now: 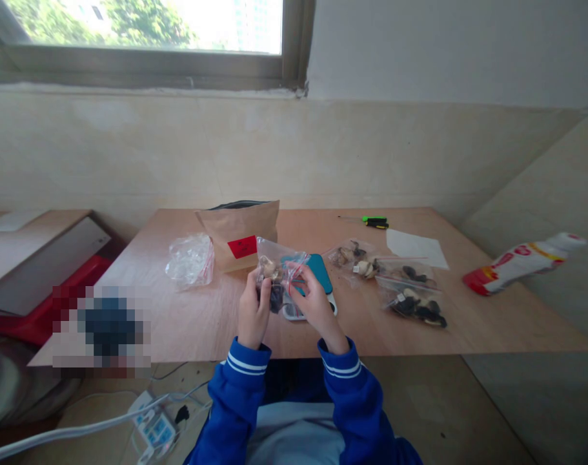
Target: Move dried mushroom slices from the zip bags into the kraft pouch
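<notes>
Over the table's front half, my left hand [253, 311] is closed on the side of a clear zip bag [273, 250] containing pale and dark dried pieces that look like mushrooms. My right hand [314, 301] pinches the same bag near its red zip edge. Partly hidden behind and beneath my hands is a kitchen scale [319, 271] with a teal top and a white base. Just beyond the bag, a brown paper pouch [243, 229] with a red label stands upright.
Filled zip bags [412, 307] of similar pieces lie right of the scale. Crumpled clear bags [190, 261] sit left. Screwdrivers [375, 220], white paper [416, 248] and a red-and-white bottle [521, 263] are farther right. A power strip [153, 425] lies on the floor.
</notes>
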{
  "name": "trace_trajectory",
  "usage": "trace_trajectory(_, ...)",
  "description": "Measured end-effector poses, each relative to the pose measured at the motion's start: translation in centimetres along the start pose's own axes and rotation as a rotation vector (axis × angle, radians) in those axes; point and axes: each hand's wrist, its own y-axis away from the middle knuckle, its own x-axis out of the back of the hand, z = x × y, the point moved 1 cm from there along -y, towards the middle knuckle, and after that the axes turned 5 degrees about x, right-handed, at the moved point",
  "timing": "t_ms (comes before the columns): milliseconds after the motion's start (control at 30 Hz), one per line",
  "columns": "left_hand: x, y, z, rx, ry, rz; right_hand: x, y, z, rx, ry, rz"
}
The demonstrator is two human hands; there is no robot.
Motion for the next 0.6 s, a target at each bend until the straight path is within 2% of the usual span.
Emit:
trace_trajectory(100, 0.3, -0.2, 0.1, 0.012, -0.075, -0.026, 0.2, 0.3, 0.2, -0.069, -0.078, -0.121)
trace_trajectory(200, 0.5, -0.3, 0.4, 0.033, -0.204, -0.017, -0.1, 0.5, 0.7, -0.078, -0.119, -0.204)
trace_trajectory(367, 0.6, -0.2, 0.6, 0.037, -0.287, -0.034, -1.1, 0.4, 1.7, -0.069, -0.176, -0.153)
trace_trajectory(500, 0.6, -0.2, 0.4, 0.064, -0.339, -0.052, -1.3, 0.3, 1.8, -0.181, -0.289, -0.212)
trace_trajectory(600, 0.7, -0.3, 0.3, 0.084, -0.346, -0.029, -1.1, 0.2, 1.9, -0.213, -0.315, -0.188)
